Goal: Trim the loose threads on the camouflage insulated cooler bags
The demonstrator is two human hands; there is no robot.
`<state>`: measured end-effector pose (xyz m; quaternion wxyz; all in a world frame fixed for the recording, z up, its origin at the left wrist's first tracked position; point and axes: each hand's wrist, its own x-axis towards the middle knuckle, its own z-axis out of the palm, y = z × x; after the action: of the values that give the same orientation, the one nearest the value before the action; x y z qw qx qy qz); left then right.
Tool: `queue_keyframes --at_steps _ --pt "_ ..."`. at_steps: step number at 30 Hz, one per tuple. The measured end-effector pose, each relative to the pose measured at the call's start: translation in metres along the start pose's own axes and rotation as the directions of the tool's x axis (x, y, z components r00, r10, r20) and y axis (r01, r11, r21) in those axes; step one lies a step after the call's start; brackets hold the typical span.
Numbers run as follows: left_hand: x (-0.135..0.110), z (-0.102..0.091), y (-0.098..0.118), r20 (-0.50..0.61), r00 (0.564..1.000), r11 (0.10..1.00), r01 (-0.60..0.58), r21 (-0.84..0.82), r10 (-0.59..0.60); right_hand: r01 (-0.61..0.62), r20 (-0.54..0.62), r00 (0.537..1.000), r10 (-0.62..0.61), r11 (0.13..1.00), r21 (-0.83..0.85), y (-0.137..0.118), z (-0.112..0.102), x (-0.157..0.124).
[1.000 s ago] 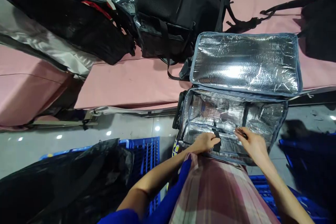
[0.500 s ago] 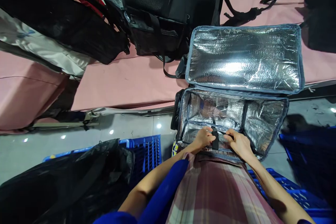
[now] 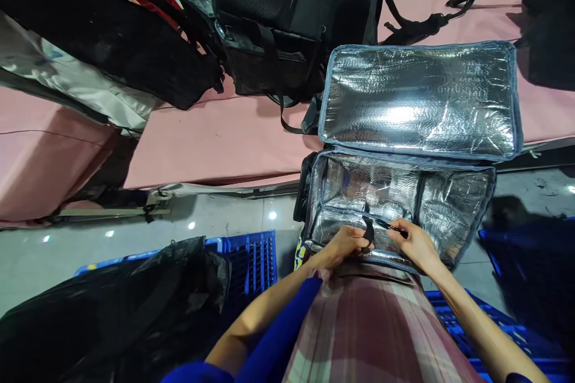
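Observation:
An insulated bag (image 3: pixel 372 173) lined with silver foil lies open before me, its foil-lined lid (image 3: pixel 417 102) flipped back onto the pink surface. Inside the near part, my left hand (image 3: pixel 348 244) pinches a short black strap (image 3: pixel 369 230), which stands up between the fingers. Just to its right, my right hand (image 3: pixel 417 246) is closed around a slim dark tool (image 3: pixel 395 228) whose thin end points toward the strap; its exact kind is too small to make out. A dark divider (image 3: pixel 418 191) separates the bag's right compartment.
A pink padded table (image 3: pixel 215 143) runs across, with black backpacks (image 3: pixel 291 6) on it. Blue plastic crates (image 3: pixel 251 263) stand on the tiled floor at both sides. A black plastic-wrapped bundle (image 3: pixel 135 305) fills the lower left.
My left hand has drawn slightly back toward me, and the strap now looks twisted upright. My right hand has turned, bringing the slim dark tool into clear view beside the strap.

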<state>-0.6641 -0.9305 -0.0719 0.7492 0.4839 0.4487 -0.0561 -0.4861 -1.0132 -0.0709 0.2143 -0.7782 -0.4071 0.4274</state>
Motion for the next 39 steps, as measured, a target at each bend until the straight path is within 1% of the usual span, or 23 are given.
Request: queue_keyframes --at_steps 2,3,8,11,14,22,26,29,35,39 --pt "0.003 -0.008 -0.005 0.058 0.998 0.984 0.014 -0.176 -0.003 0.001 -0.025 1.0 -0.003 0.996 -0.091 0.005 -0.005 -0.005" --pt "0.005 -0.01 -0.007 0.078 0.997 0.972 0.015 -0.234 0.004 0.013 -0.02 1.0 -0.015 0.992 -0.125 0.006 -0.006 -0.007" --pt "0.013 -0.014 -0.022 0.148 0.987 0.933 -0.01 -0.359 0.067 0.129 0.063 0.991 -0.119 0.969 -0.209 -0.001 0.006 -0.006" --pt "0.017 -0.016 -0.027 0.144 0.988 0.93 -0.001 -0.367 0.058 0.163 0.075 0.986 -0.149 0.955 -0.249 -0.007 0.011 -0.001" --pt "0.017 -0.017 -0.028 0.138 0.989 0.935 -0.002 -0.356 0.055 0.179 0.08 0.983 -0.164 0.946 -0.27 -0.01 0.011 0.001" --pt "0.011 -0.017 -0.02 0.178 0.983 0.922 0.039 -0.386 0.034 0.132 0.094 0.989 -0.112 0.964 -0.233 -0.003 0.003 -0.002" --pt "0.014 -0.018 -0.023 0.194 0.98 0.913 0.043 -0.406 0.04 0.173 0.121 0.981 -0.15 0.962 -0.212 -0.005 0.007 0.001" --pt "0.018 -0.019 -0.027 0.201 0.979 0.911 0.054 -0.409 0.033 0.197 0.119 0.977 -0.175 0.959 -0.206 -0.007 0.01 0.002" --pt "0.023 -0.019 -0.032 0.192 0.981 0.89 0.079 -0.45 0.01 0.189 0.085 0.981 -0.175 0.963 -0.191 0.0 0.011 0.002" --pt "0.023 -0.019 -0.032 0.182 0.982 0.896 0.04 -0.441 0.046 0.209 0.097 0.976 -0.193 0.959 -0.191 -0.002 0.013 0.003"
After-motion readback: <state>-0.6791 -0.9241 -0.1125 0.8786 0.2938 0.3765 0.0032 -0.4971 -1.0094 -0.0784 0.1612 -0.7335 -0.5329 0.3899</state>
